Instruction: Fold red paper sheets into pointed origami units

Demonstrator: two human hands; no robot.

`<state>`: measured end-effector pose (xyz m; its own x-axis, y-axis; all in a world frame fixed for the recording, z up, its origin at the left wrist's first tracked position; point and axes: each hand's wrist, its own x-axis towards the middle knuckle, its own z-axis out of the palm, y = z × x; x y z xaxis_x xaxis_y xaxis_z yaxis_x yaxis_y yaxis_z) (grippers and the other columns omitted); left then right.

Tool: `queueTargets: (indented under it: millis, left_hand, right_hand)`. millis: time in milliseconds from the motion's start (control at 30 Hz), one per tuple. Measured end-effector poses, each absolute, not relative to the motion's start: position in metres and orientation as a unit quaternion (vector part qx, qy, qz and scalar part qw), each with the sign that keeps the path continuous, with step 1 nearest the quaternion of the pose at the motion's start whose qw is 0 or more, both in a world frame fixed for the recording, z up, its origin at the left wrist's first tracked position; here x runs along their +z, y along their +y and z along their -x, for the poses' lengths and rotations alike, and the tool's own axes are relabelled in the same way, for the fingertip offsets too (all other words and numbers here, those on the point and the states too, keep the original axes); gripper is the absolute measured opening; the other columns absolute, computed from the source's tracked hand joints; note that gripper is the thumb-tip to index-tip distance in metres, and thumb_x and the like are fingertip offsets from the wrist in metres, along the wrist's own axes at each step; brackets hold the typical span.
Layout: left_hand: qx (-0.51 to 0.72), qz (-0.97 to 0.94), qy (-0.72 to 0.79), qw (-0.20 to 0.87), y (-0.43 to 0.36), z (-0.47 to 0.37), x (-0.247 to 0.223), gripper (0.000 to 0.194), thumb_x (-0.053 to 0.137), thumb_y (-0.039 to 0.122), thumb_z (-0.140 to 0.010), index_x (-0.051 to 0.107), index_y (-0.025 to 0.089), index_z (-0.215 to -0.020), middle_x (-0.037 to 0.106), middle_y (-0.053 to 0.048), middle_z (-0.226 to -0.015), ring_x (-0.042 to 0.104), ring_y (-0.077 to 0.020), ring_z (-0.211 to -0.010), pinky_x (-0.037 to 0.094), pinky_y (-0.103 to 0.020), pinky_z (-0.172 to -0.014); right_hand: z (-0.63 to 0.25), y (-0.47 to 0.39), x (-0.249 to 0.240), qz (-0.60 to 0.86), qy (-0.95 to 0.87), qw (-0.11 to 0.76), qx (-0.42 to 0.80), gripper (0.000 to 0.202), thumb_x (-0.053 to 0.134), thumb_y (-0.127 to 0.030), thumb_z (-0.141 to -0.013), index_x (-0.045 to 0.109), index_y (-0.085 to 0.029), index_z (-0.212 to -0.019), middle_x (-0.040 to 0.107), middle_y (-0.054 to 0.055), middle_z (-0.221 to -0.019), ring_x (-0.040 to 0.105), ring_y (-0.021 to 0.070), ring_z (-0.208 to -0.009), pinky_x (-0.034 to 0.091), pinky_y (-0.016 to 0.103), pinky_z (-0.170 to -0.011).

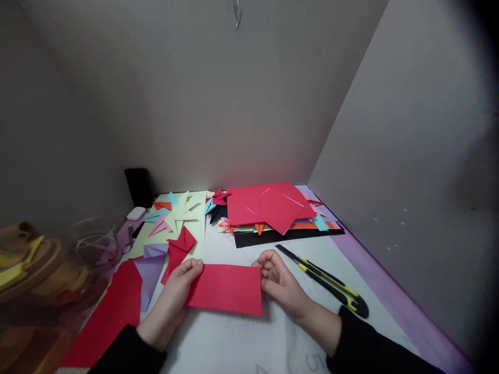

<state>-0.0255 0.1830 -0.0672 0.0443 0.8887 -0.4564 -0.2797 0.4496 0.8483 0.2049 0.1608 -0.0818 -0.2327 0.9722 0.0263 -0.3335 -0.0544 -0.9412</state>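
- Red paper rectangle (230, 290) — over the white sheet (234, 343), between both hands
- Left hand (182, 278) pinches its left end, thumb on top
- Right hand (281, 285) curls at its right edge — cannot tell if gripping
- Utility knife (327, 281) beside right hand
- Red sheets (268, 208) behind

Red paper (228, 288) partly hides the left hand (177, 284); the brown object (50, 270), perhaps a container, blurs.
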Motion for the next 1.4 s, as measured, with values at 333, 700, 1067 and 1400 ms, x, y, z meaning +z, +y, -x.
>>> queueTargets:
  millis: [333,700,1067,1400]
  left_hand:
    - [0.441,-0.310,0.515,0.666,0.181,0.023,-0.064,0.048,0.069,0.060,-0.068,0.064,0.016,-0.087,0.057,0.002,-0.065,0.045,-0.0083,-0.051,0.033,-0.017,-0.045]
    - [0.347,-0.478,0.503,0.631,0.179,0.018,-0.064,0.040,0.076,0.049,-0.063,0.057,0.014,-0.060,0.056,0.000,-0.058,0.046,-0.0119,-0.053,0.034,-0.023,-0.051]
    - [0.460,-0.395,0.501,0.617,0.165,-0.001,-0.063,0.035,0.073,0.045,-0.068,0.059,0.017,-0.083,0.053,0.005,-0.054,0.042,-0.0096,-0.044,0.032,-0.020,-0.045]
    - [0.513,-0.404,0.504,0.565,0.160,0.001,-0.062,0.042,0.073,0.036,-0.069,0.047,0.021,-0.098,0.063,-0.004,-0.089,0.062,-0.0174,-0.075,0.049,-0.027,-0.067]
  right_hand:
    - [-0.212,0.166,-0.095,0.512,-0.524,0.462,0.500,0.018,0.059,-0.035,-0.079,0.058,-0.018,-0.072,0.061,0.001,-0.070,0.057,0.0167,-0.066,0.044,0.027,-0.060]
    - [-0.213,0.174,-0.100,0.530,-0.515,0.444,0.507,0.032,0.053,-0.048,-0.083,0.047,-0.019,-0.070,0.053,0.000,-0.064,0.049,0.0148,-0.058,0.039,0.025,-0.052]
    - [-0.203,0.143,-0.074,0.339,-0.850,0.390,-0.106,0.038,0.049,-0.010,-0.085,0.056,-0.022,-0.121,0.065,0.008,-0.113,0.049,0.0272,-0.113,0.023,0.049,-0.107]
    - [-0.212,0.146,-0.078,0.271,-0.883,0.371,-0.093,0.029,0.044,-0.007,-0.087,0.064,-0.020,-0.104,0.071,0.007,-0.102,0.055,0.0233,-0.107,0.027,0.050,-0.106]
